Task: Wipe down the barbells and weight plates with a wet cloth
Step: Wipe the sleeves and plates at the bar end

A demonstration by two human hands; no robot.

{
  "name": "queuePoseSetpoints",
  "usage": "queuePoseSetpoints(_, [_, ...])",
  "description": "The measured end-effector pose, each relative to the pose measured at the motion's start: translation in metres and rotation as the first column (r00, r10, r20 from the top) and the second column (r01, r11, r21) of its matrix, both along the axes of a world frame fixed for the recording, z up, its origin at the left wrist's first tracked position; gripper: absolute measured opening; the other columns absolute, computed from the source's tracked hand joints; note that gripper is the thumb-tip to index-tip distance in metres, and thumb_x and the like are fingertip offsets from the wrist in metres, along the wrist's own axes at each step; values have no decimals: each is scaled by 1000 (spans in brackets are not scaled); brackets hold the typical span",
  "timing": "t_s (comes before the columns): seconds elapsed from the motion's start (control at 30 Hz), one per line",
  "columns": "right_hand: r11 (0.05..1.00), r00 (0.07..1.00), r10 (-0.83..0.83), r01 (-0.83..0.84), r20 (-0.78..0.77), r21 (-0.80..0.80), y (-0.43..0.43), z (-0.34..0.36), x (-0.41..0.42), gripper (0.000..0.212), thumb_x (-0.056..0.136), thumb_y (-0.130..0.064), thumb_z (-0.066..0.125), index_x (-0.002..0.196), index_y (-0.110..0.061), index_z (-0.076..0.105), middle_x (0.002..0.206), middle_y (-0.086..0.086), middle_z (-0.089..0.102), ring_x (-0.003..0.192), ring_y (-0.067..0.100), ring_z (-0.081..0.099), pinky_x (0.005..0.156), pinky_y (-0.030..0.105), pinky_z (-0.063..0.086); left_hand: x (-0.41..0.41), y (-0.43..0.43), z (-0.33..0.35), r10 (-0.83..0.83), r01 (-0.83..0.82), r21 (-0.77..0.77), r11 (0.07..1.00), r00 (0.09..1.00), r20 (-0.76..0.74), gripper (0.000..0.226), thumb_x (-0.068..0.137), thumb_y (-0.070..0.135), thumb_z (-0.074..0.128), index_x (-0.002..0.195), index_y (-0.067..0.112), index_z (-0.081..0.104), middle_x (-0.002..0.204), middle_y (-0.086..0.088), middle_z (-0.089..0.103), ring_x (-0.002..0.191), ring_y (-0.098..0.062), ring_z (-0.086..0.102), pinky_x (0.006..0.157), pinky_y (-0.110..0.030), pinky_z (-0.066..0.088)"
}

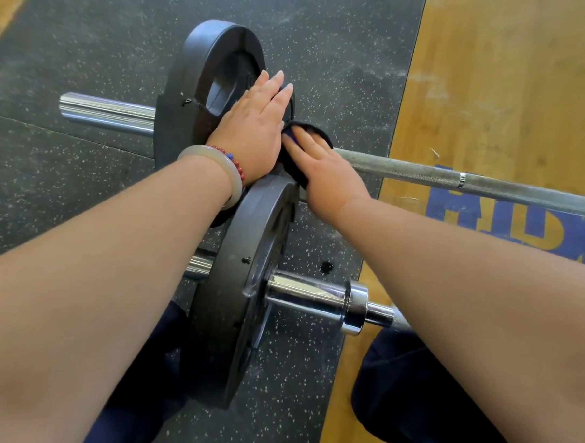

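We are wiping the far plate (208, 73): left hand (255, 121) lies flat on its rim, and right hand (329, 172) presses the cloth (318, 132) flat-fingered against its inner face beside the bar (417, 170). The next move is likely a sweep around that face.

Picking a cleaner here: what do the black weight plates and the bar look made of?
The weight plates look rubber- or urethane-coated, possibly painted iron: matte black with a dull sheen. The bar shaft looks like steel, grey with crosshatched knurling. The near sleeve looks chrome-plated: mirror-bright, showing reflections.
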State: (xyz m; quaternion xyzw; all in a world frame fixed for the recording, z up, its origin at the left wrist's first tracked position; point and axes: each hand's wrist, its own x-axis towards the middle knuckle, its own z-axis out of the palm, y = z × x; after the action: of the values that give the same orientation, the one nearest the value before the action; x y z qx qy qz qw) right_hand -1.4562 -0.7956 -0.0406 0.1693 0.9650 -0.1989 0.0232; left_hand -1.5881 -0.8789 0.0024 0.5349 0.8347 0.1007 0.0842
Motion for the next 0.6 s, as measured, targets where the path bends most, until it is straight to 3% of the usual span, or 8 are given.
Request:
queuePoseSetpoints(0.2, [977, 985, 152, -162, 78, 141, 4, -9, 11, 78, 88, -2, 46, 153, -21, 7, 160, -4, 4, 146, 22, 2, 118, 37, 15, 1, -1, 1, -8, 8, 3, 1000, 1000, -6, 54, 100, 9, 35, 151, 7, 17, 159, -9, 9, 147, -23, 3, 119, -34, 9])
queuePoseSetpoints(0.3, [996, 1000, 28, -29, 7, 83, 5, 0, -9, 76, 90, -4, 47, 153, -20, 8, 160, -2, 6, 145, 21, 10, 116, 33, 20, -1, -2, -1, -6, 6, 19, 1000, 1000, -4, 54, 100, 9, 35, 150, 7, 18, 159, -9, 9, 147, -23, 3, 119, -34, 8])
queuePoseSetpoints(0.4, [989, 990, -133, 129, -45, -77, 3, 5, -15, 72, 89, -1, 44, 152, -24, 19, 159, -6, 15, 142, 19, 19, 112, 30, 23, 0, -1, 0, -5, 5, 24, 1000, 1000, 9, 53, 99, 8, 35, 150, 6, 18, 159, -9, 10, 147, -23, 3, 119, -34, 8])
queuePoseSetpoints(0.47, [993, 996, -81, 76, -48, -88, -2, 0, -6, 72, 88, 3, 42, 152, -21, 20, 159, -3, 12, 144, 21, 13, 114, 28, 14, 0, -2, 1, -5, 5, 11, 1000, 1000, -5, 54, 100, 9, 35, 151, 7, 17, 159, -9, 9, 147, -23, 2, 119, -33, 8])
queuePoseSetpoints(0.53, [999, 999, 46, -46, -25, 14, -4, -4, 3, 73, 88, 3, 43, 152, -19, 17, 160, 1, 9, 145, 24, 8, 116, 28, 7, 0, -2, 1, -3, 3, 9, 1000, 1000, -5, 54, 100, 10, 35, 151, 7, 16, 159, -8, 8, 147, -22, 2, 119, -34, 9])
queuePoseSetpoints(0.6, [993, 997, 83, -82, -4, 81, 1, -4, 0, 74, 88, 0, 46, 152, -18, 14, 160, 1, 8, 145, 24, 8, 118, 32, 11, 0, -2, 0, 0, 0, 13, 1000, 1000, 4, 54, 100, 9, 35, 151, 7, 17, 159, -8, 9, 147, -22, 2, 120, -35, 9])
